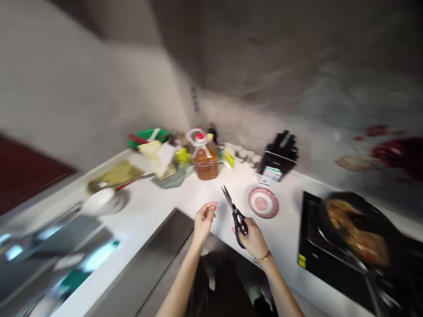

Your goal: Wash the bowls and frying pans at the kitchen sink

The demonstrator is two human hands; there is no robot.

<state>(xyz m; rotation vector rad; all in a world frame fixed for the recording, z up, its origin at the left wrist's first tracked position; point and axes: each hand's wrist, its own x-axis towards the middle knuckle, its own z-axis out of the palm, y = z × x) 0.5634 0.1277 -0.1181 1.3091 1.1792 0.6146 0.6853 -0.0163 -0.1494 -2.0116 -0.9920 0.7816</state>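
Right grip curled round scissors (blades slightly parted).

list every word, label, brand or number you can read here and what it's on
No text is readable.
White label on the black knife block: too blurred.
Yellow sticker on the black cooktop: too small and blurred.
Yellow packet by the amber jug: too blurred.
Dark marks on the wall: can't tell if they're writing.

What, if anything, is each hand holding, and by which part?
The right hand holds scissors by the handles; nothing can be seen held in the left hand.
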